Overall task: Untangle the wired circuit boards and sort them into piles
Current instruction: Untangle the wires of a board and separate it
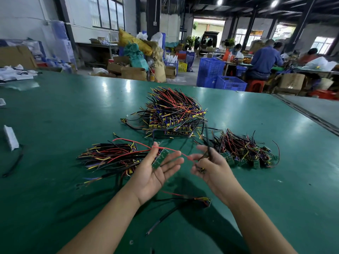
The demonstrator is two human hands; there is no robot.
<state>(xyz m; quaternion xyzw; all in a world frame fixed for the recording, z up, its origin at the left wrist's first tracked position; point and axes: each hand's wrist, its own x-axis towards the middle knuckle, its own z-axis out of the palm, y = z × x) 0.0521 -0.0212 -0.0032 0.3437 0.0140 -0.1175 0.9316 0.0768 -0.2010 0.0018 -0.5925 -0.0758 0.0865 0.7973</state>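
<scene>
On the green table lie three heaps of wired circuit boards: a large tangled heap (174, 112) at the back, a neat pile (111, 156) at the left and a smaller pile (244, 151) at the right. My left hand (157, 171) is palm up with straight fingers, and a small green board (161, 158) lies across them. A red wire (139, 143) runs from that board to my right hand (209, 165), which pinches a dark wired board with black wires sticking up. One more wired board (201, 200) lies on the table below my hands.
A white block (11, 137) and a loose black wire (14, 164) lie at the table's left. Blue crates (220, 76), cardboard boxes and sacks stand beyond the far edge. People sit working at tables at the back right. A seam (304, 114) runs along the table's right side.
</scene>
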